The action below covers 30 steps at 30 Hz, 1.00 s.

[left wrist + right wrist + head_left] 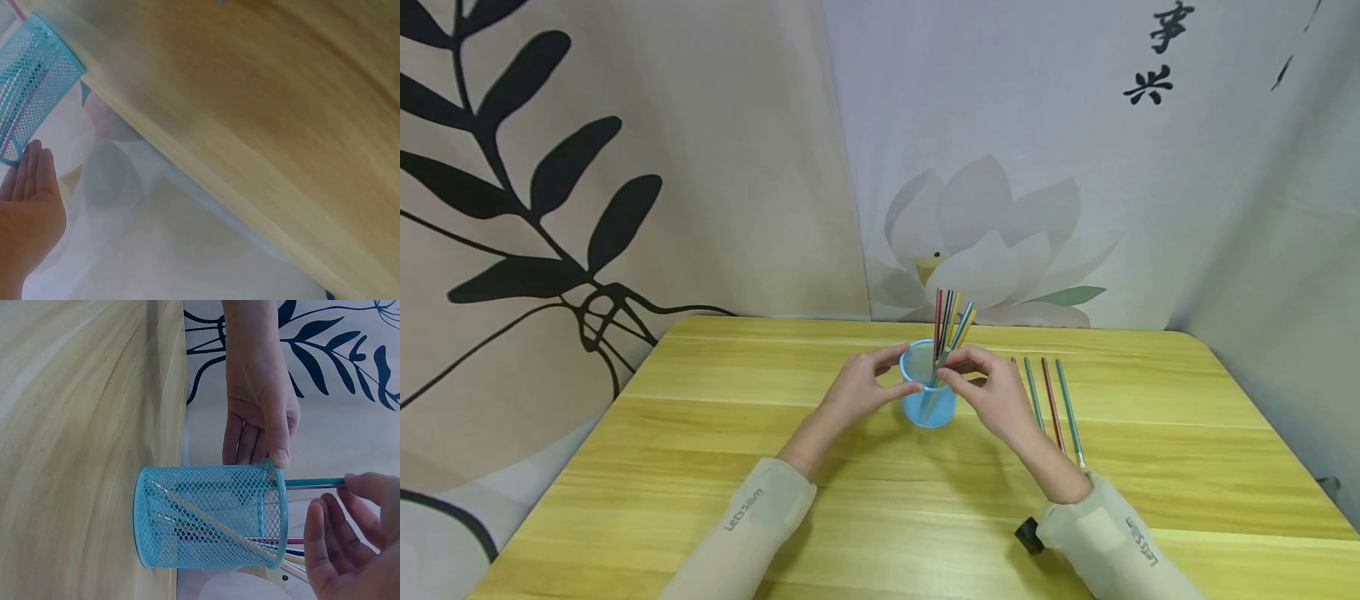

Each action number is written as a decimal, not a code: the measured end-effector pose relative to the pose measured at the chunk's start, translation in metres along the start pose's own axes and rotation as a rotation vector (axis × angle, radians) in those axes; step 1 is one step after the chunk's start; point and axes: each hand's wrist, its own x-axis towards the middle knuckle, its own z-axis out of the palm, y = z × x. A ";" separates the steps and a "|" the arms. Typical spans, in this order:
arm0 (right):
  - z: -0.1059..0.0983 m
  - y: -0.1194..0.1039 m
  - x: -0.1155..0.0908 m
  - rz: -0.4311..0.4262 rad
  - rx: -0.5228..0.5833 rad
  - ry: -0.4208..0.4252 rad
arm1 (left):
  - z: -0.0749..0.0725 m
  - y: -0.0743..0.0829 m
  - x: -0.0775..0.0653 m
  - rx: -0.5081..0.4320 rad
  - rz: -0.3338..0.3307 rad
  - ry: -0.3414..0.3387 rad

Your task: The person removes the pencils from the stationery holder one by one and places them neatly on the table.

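Observation:
A light blue mesh pen holder [930, 412] stands upright on the table. My left hand [857, 385] holds its rim from the left, the thumb in front and the fingers toward the far side. Several pencils, red, black, yellow and blue-green, lean in the holder and stick out above the rim. My right hand [996, 390] is at the rim's right side. Between its thumb and forefinger it pinches a teal pencil [315, 483], whose lower part is inside the holder. The mesh blurs the lower ends in the right wrist view.
Right of the holder, a teal pencil [1070, 412], a red pencil [1052, 404] and another teal pencil [1033, 393] lie on the wooden table [625, 483], partly behind the right forearm. A small black object [1029, 536] sits at the right cuff. Printed curtains [737, 167] hang behind.

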 end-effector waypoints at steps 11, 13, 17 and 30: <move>-0.008 -0.004 0.006 0.025 0.121 0.081 | -0.001 -0.002 0.000 0.014 0.004 0.004; -0.011 -0.005 0.007 0.024 0.147 0.098 | -0.001 -0.001 0.000 0.014 0.002 0.004; -0.017 -0.008 0.008 0.005 0.193 0.144 | -0.001 -0.002 0.000 0.012 -0.005 0.003; -0.035 -0.017 0.011 -0.038 0.355 0.289 | -0.001 -0.002 -0.003 0.013 -0.006 0.003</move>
